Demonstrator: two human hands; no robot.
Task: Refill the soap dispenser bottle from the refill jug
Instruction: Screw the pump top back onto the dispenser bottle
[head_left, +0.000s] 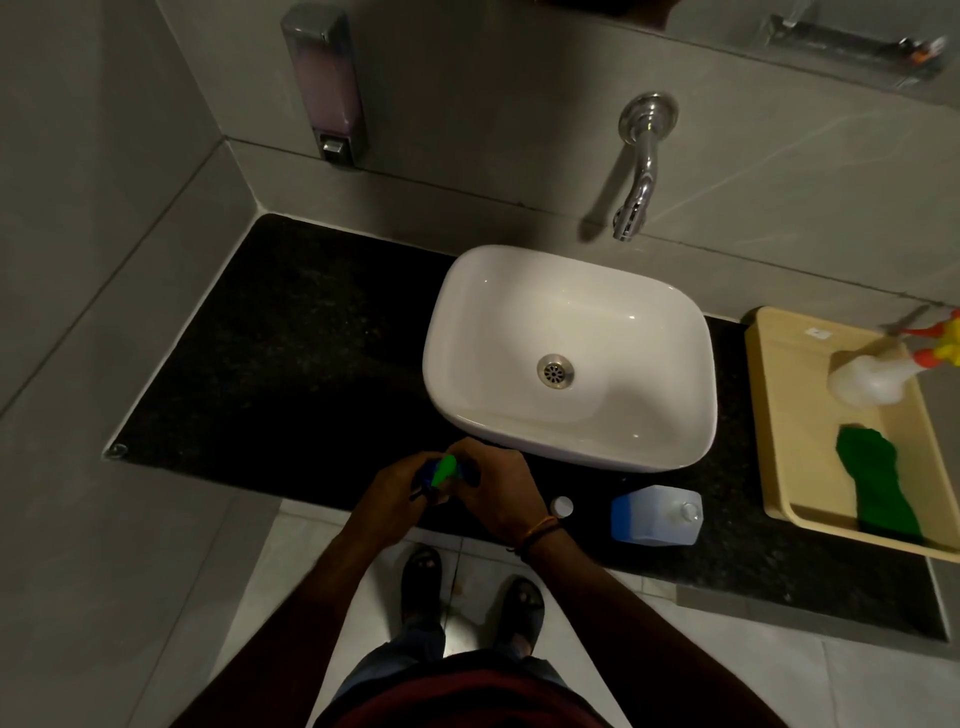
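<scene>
Lower centre of frame: both hands meet over the front edge of the dark table (291, 332), closed around the soap dispenser bottle (441, 475) — only its blue body and green pump top show between the fingers. Left hand (395, 491) wraps it from the left, fingers curled tight; right hand (491, 486) clamps over the top from the right, knuckles toward the white basin (571, 358). Whether the right hand turns the pump or just holds it cannot be told. Both forearms run up from the bottom of the frame and converge on the bottle; a thread band sits at the right wrist.

Refill jug (657, 514) lies on its side on the table, lower right of the hands, apart from them — translucent, blue liquid inside. A small white cap (562, 505) rests between the right wrist and the jug.

Right edge: a beige tray (779, 415) carrying a green cloth (878, 488) and a white spray bottle (872, 376).
</scene>
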